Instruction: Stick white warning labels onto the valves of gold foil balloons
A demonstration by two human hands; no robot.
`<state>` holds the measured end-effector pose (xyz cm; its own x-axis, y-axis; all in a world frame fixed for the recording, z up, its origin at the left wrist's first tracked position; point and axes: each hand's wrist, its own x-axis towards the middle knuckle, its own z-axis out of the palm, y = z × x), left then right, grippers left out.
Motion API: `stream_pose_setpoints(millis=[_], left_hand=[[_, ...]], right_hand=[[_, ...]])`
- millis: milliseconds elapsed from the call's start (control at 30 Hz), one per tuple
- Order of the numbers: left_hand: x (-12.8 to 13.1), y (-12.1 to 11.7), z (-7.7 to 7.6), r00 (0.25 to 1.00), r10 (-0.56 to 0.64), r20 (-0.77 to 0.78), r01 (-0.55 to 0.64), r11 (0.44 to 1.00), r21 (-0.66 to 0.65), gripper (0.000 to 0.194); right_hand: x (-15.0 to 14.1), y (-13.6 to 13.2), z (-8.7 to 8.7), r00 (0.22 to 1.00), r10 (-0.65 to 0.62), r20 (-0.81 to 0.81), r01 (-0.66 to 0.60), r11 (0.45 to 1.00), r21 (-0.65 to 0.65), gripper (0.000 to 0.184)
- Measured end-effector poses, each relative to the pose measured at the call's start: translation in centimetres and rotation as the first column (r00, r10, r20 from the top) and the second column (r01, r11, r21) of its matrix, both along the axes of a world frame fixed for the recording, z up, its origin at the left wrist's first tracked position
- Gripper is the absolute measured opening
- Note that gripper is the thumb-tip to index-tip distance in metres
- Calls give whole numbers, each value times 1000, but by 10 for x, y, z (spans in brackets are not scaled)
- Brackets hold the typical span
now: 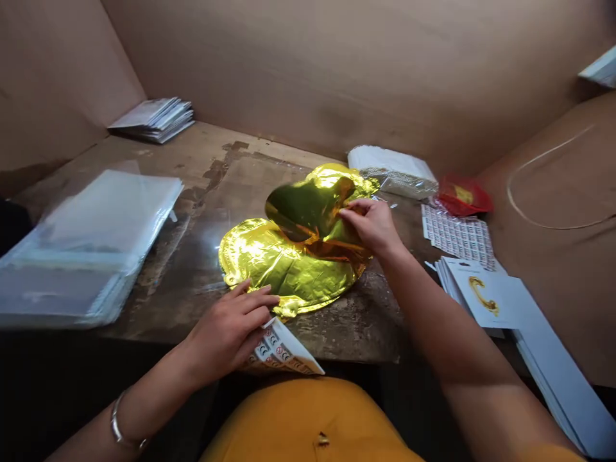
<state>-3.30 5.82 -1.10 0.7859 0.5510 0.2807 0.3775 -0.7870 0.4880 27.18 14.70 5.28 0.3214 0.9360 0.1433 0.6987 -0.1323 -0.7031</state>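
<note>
We fold: right hand pinching gold foil balloon at raised lobe; left hand spread at near edge, over curled sticker sheet.

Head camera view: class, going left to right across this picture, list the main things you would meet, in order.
Stack of clear plastic sleeves → crinkled gold foil balloon → red plastic packet → tan cardboard side panel

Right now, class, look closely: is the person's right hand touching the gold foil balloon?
Touching: the head view shows the right hand pinching a fold of the gold foil balloon between fingers and thumb.
</note>
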Motion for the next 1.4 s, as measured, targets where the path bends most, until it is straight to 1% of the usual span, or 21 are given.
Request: stream_pose_setpoints(millis=[67,167,233,300,333,400,467,500,533,567,600,633,667,733,800,900,1033,1167,1267,1333,1400], left_hand=[[0,1,-3,1000,-7,3,7,1000,-2,14],[-1,2,-4,1000,-7,-9,7,1000,-12,14],[-1,4,-4,1000,-8,-12,7,1000,-29,14],[-1,6,-3,1000,-5,-1,5,998,-58,14],[-2,6,-2,1000,-7,14,8,997,-79,13],[-3,2,3,997,-6,81,18,989,-149,12],[-6,-7,12,977,61,202,0,958,-287,10],[-6,-13,17,953,159,258,-45,917,-397,9],[-6,-19,22,895,338,292,-139,832,-537,9],[-6,-24,27,801,530,279,-227,700,-677,12],[-4,-30,30,709,661,247,-256,567,-783,17],[-2,-34,33,629,745,222,-243,460,-854,22],[0,-38,34,573,794,201,-211,380,-900,26],[5,-44,32,502,843,191,-132,293,-947,32],[10,-49,28,458,869,186,-91,254,-963,35],[15,-56,24,435,880,191,-93,255,-962,35],[17,-66,27,438,870,225,-149,317,-937,34],[16,-72,31,469,860,202,-359,395,-846,29],[16,-75,32,453,872,186,-531,432,-729,27],[16,-76,32,439,879,186,-585,437,-683,26],[16,-77,30,441,879,181,-593,438,-676,26]], right_hand=[[36,29,2,989,-145,37,143,989,46,9],[74,55,-1,949,-304,85,299,952,67,9],[84,62,-2,924,-367,108,358,929,95,8],[80,60,4,906,-405,124,388,911,140,7],[72,53,8,904,-407,131,383,907,174,13],[48,24,18,931,-332,150,290,926,243,20],[15,-24,27,979,-59,194,-5,949,314,20],[-1,-53,30,976,75,207,-134,949,286,18],[-16,-83,33,964,170,207,-217,948,232,18],[-29,-111,34,954,239,183,-270,948,169,19],[-39,-136,32,950,282,132,-298,947,124,19],[-46,-156,28,953,298,45,-301,949,94,21],[-51,-170,22,956,289,-57,-286,956,60,23],[-54,-184,7,933,244,-263,-252,968,5,27],[-54,-184,-7,878,213,-429,-251,967,-34,28],[-56,-179,-13,810,210,-548,-279,959,-45,28],[-63,-182,-5,860,188,-474,-217,976,-7,21],[-67,-186,1,930,137,-342,-132,991,36,19],[-68,-188,2,951,123,-283,-118,992,32,23],[-67,-189,2,960,117,-254,-110,993,42,23],[-66,-188,2,948,118,-295,-111,993,40,23]])
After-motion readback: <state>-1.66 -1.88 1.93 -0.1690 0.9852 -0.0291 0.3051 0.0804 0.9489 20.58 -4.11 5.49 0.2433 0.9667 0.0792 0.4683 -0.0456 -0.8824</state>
